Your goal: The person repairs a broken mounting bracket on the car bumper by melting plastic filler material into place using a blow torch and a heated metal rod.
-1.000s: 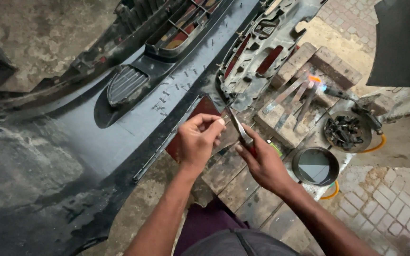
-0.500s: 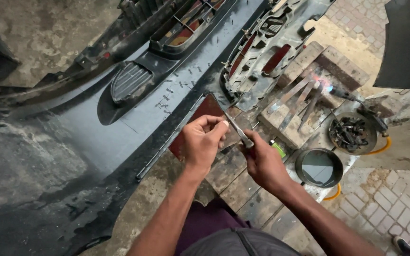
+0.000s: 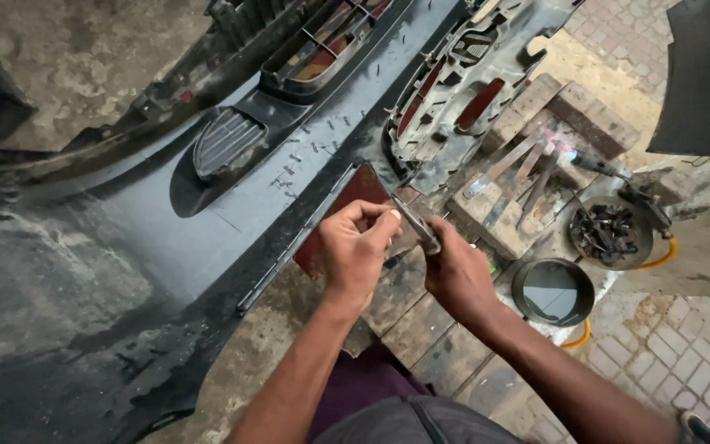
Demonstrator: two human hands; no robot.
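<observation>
Thin metal tool [image 3: 417,224], grey, flat and narrow like a blade or small pliers, exact kind hard to tell. Tilted, upper tip pointing up-left, lower end buried in right hand [image 3: 458,275]. Upper tip pinched by left hand [image 3: 355,251] fingertips. Held in the air over dark grey car bumper [image 3: 232,197] edge.

**Around the work spot**

A large dark car bumper [image 3: 207,189] lies across the rough concrete ground, with a grey grille piece [image 3: 470,90] at its upper end. Flat metal strips [image 3: 519,168] rest on a worn brick block [image 3: 495,218]. Beside it sits a round pan of dark scraps [image 3: 610,232], and nearer, an empty round black pan [image 3: 552,292]. Paving bricks [image 3: 684,353] cover the right corner.
</observation>
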